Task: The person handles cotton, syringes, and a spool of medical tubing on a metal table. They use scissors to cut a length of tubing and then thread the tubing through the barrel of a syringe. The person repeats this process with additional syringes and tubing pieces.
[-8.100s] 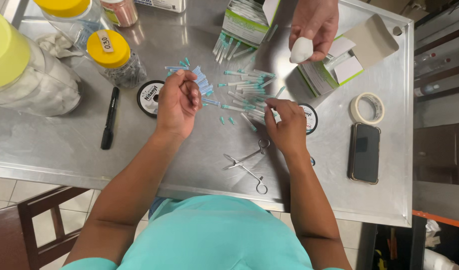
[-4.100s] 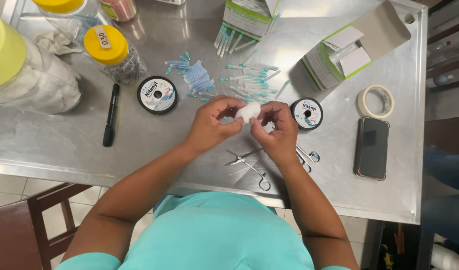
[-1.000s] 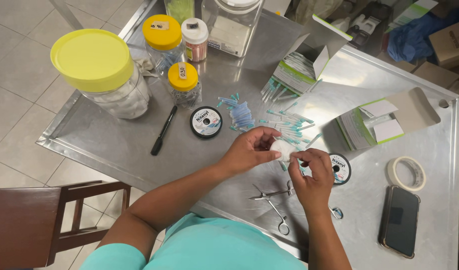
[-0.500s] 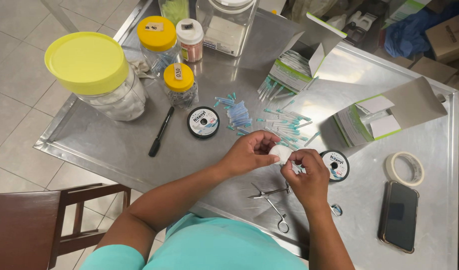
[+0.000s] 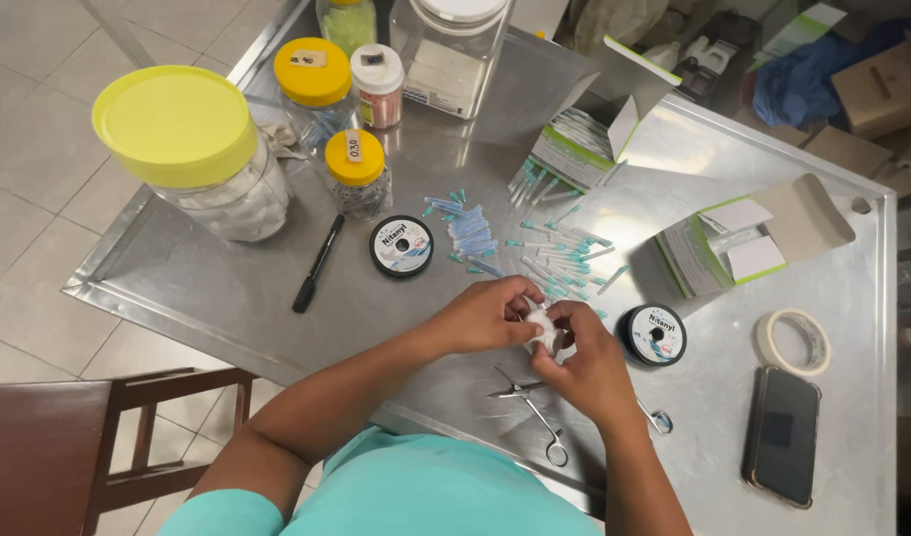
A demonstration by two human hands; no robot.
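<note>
A stainless steel table (image 5: 178, 288) with a raised rim is seen running diagonally across the frame; ceiling light is reflected off its top at upper centre. Pale square floor tiles (image 5: 39, 169) are shown along the left side. A dark wooden chair (image 5: 68, 447) is placed at lower left, just beside the table's near edge. Cardboard boxes (image 5: 877, 89) and blue cloth (image 5: 788, 84) are piled in the shadowed upper right.
</note>
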